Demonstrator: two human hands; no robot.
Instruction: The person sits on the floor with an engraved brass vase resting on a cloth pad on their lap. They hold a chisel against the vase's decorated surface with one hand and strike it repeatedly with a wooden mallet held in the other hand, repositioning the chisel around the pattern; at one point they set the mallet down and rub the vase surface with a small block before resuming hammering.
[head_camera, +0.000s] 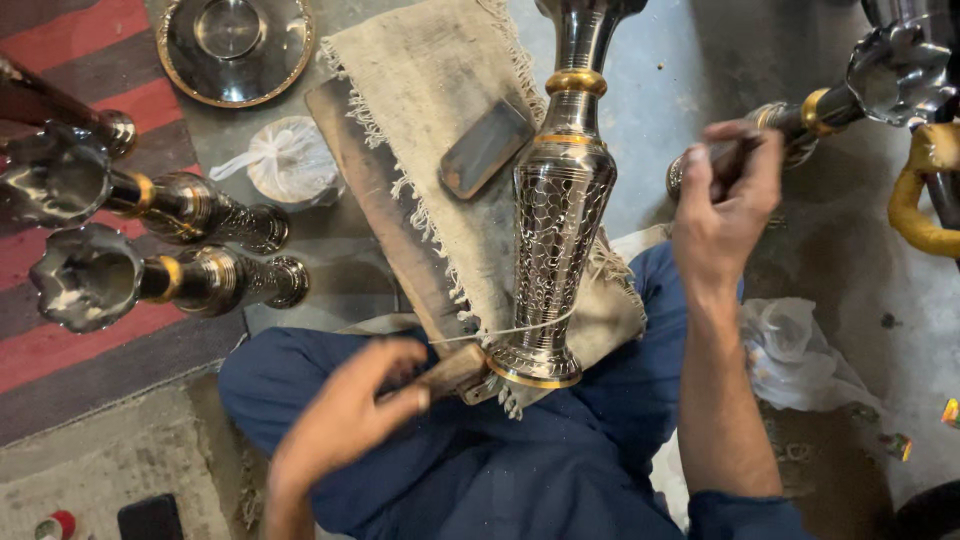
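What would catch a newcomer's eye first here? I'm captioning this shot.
The tall engraved metal vase at centre, lying on burlap cloth across the person's lap. The left hand grips a wooden tool at its base; the right hand is raised holding a thin tool. More vases lie at left.

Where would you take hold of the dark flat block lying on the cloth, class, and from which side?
Grip the dark flat block across its two long edges, coming from straight above. It lies flat on the cloth, so nothing gets under it, and it is narrow across. Its long sides are free; the engraved metal vase stands close on its right, so keep fingers slim there.
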